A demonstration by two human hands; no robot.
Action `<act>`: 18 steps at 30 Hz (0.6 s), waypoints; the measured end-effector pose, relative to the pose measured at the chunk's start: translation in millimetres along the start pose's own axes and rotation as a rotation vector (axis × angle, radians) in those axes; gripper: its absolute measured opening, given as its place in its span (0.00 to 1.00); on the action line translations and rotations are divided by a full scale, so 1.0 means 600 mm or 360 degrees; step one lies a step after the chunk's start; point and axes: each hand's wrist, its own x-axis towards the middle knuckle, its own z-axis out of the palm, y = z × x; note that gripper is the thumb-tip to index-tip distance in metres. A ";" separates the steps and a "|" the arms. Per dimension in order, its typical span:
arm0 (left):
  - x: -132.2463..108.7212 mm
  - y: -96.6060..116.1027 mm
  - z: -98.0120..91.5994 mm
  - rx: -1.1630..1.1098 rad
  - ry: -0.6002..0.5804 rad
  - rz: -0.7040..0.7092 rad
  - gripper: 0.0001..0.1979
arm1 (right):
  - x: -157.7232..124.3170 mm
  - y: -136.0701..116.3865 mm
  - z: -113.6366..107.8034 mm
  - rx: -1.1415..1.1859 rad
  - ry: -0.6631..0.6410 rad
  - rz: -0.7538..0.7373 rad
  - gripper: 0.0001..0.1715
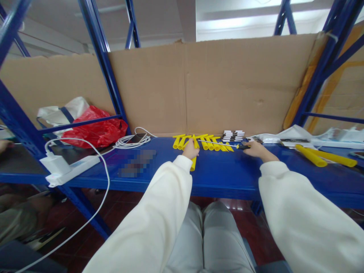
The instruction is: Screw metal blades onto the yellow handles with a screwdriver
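Note:
My left hand (190, 150) is closed around a yellow plastic tube (193, 163), whose lower end points toward me. In my right hand (255, 149) is a screwdriver with a dark handle (242, 146); its long thin shaft (220, 143) reaches left to the top of the held tube. Whether the tip touches the tube is too small to tell. Several more yellow tubes (209, 144) lie in a row behind and beside my left hand. Small yellow pointed pieces (226, 148) rest just below the shaft. Behind them sits a stack of small white-and-black pieces (233, 135).
Two longer yellow tubes (313, 156) lie at the right of the blue shelf (224, 182). A coiled white cable (132, 141), a power strip (75, 170) and a red plastic bag (96, 127) are at left. Cardboard (236, 83) walls the back. Another person's hand (5, 145) shows far left.

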 end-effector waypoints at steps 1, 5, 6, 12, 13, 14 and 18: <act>0.000 0.000 0.000 0.0006 0.0004 0.0001 0.24 | -0.002 -0.002 -0.001 0.0028 -0.0059 -0.0006 0.21; 0.003 -0.003 0.001 0.0010 -0.0002 0.0005 0.24 | -0.006 -0.006 -0.006 0.0071 -0.0235 -0.0006 0.12; 0.004 -0.004 0.001 0.0005 -0.0012 0.0006 0.25 | -0.007 -0.006 -0.007 0.0076 -0.0247 -0.0012 0.11; 0.008 -0.008 0.001 -0.0050 -0.0031 0.0020 0.28 | -0.001 0.002 0.000 0.0036 -0.0151 -0.0032 0.13; 0.007 -0.008 0.001 -0.0054 -0.0029 0.0016 0.28 | 0.001 0.004 0.002 0.0004 -0.0083 -0.0041 0.16; 0.007 -0.008 0.001 -0.0060 -0.0028 0.0009 0.28 | 0.004 0.007 0.005 -0.0033 0.0001 -0.0055 0.19; 0.002 -0.004 -0.001 -0.0081 -0.0026 -0.0019 0.28 | 0.011 0.021 0.013 -0.0145 0.0349 -0.0157 0.23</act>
